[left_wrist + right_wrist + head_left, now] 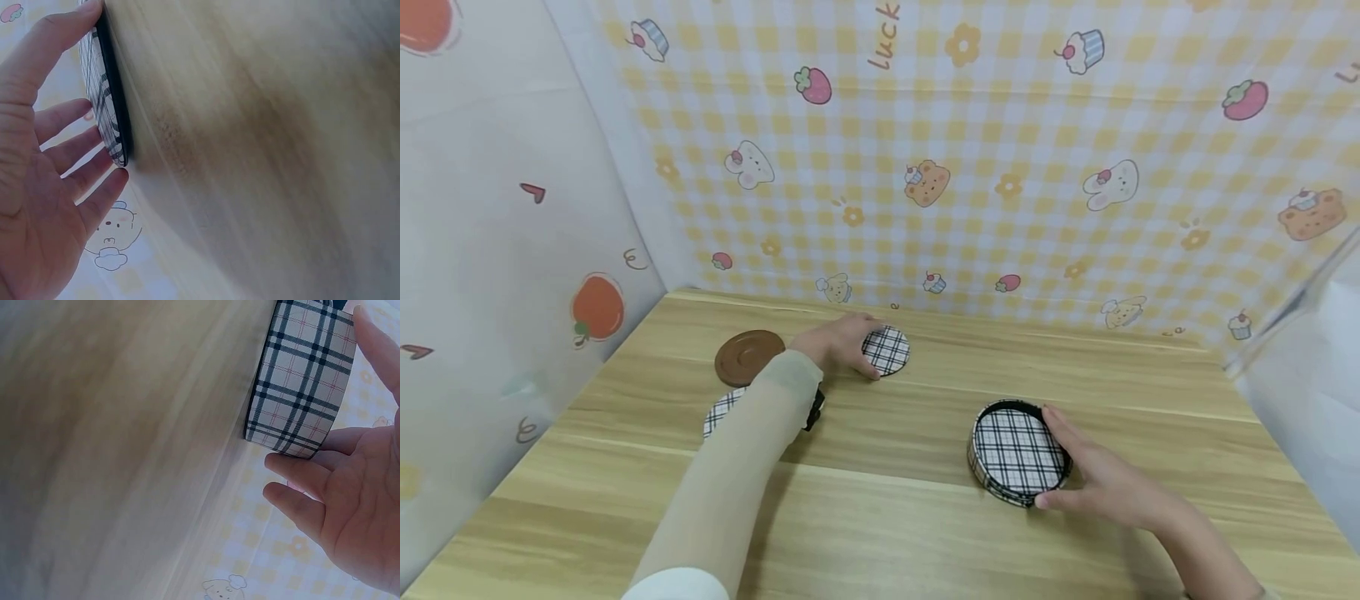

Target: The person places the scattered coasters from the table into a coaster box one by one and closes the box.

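In the head view, my left hand [838, 343] spans the left edge of a round plaid coaster [887, 350], thumb on one side and fingers on the other. The left wrist view shows the black underside rim of this coaster [109, 94] close to the wood; whether it touches is unclear. To the right, my right hand [1101, 479] holds the side of a round plaid coaster holder [1018, 450], thumb at its near rim and fingers at the far side. A plaid disc surface shows inside its black-lined rim. The holder's checked wall [303, 378] fills the upper right wrist view.
A brown round disc [747, 358] lies at the back left of the wooden table [880, 517]. Another plaid piece [721, 412] is partly hidden under my left sleeve, with a black thing [815, 410] beyond the sleeve. A patterned cloth wall [970, 233] rises behind.
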A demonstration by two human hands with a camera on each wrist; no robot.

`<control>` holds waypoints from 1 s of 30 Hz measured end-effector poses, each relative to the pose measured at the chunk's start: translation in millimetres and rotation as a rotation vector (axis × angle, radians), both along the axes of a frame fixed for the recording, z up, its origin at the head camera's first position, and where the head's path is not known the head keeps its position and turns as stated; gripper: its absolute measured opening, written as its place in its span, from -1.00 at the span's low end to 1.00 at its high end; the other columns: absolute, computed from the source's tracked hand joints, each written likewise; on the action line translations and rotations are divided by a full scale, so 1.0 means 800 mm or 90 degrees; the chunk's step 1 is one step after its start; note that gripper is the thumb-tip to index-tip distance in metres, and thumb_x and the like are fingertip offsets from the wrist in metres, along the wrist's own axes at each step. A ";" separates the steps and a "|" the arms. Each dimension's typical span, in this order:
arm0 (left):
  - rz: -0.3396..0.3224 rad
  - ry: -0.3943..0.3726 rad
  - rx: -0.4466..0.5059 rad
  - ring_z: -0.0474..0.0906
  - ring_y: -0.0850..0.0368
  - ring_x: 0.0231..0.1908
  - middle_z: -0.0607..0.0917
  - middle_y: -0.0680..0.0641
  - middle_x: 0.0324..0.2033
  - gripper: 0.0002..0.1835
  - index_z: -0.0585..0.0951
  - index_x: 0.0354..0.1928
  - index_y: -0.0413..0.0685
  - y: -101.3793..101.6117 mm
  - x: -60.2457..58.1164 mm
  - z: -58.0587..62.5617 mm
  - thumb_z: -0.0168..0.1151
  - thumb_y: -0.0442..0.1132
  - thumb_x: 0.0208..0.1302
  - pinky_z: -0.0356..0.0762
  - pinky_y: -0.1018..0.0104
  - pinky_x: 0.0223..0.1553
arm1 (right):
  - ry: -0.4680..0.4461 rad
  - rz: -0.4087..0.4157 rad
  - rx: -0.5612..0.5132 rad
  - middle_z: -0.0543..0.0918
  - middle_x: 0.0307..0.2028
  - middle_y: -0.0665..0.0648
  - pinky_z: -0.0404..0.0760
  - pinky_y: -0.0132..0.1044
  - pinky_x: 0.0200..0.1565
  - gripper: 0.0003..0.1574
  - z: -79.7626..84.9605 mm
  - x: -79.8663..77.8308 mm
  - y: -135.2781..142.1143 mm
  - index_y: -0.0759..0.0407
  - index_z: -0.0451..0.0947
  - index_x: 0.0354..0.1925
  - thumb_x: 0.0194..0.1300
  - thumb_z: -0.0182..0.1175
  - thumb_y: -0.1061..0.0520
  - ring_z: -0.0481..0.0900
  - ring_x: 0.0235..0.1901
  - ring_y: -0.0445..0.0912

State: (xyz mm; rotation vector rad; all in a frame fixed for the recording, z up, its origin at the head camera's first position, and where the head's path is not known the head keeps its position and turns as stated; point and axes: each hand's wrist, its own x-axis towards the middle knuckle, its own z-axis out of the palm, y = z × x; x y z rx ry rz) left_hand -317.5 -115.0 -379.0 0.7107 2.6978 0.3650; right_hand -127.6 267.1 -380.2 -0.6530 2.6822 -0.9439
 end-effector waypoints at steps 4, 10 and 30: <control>-0.004 0.000 -0.003 0.20 -0.16 0.44 0.23 -0.23 0.48 -0.02 0.24 0.50 -0.05 -0.003 0.002 0.002 0.48 0.07 0.08 0.26 -0.04 0.42 | -0.003 0.000 0.003 -0.14 0.54 0.44 -0.27 -0.76 0.18 0.47 0.001 -0.001 -0.001 0.30 -0.20 0.57 0.06 0.39 -0.32 -0.07 0.46 0.46; 0.002 -0.010 0.017 0.21 -0.14 0.43 0.24 -0.21 0.48 -0.01 0.25 0.50 -0.06 -0.006 0.007 0.004 0.49 0.08 0.07 0.26 -0.01 0.42 | -0.001 0.002 0.007 -0.14 0.54 0.43 -0.28 -0.79 0.14 0.47 0.001 -0.001 -0.001 0.29 -0.20 0.57 0.07 0.38 -0.32 -0.08 0.47 0.46; -0.040 0.011 0.025 0.24 -0.13 0.41 0.29 -0.21 0.44 -0.01 0.29 0.48 -0.08 0.003 0.027 0.003 0.50 0.09 0.04 0.28 -0.02 0.41 | -0.003 0.004 -0.003 -0.15 0.54 0.46 -0.29 -0.83 0.11 0.47 0.001 0.001 -0.001 0.30 -0.22 0.57 0.06 0.40 -0.29 -0.10 0.46 0.49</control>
